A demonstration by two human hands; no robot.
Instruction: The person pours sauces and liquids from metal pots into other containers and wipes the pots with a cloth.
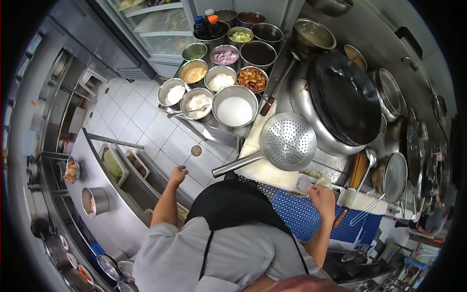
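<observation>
My left hand hangs over the tiled floor beside the steel counter, fingers curled together, with nothing visible in them. At the stove's front edge, my right hand pinches a pale, crumpled cloth. A perforated strainer ladle lies between my hands on a folded cream cloth, its handle pointing left. Close to my right hand are a blue patterned mat and a bamboo brush. Beyond the strainer, a black wok rests tilted on the round steel burner ring.
Several steel pots of ingredients stand ahead, including white liquid, chopped red onion and browned chunks. A long-handled ladle lies beside the wok. Left is a steel counter with a pot. Another person appears far right.
</observation>
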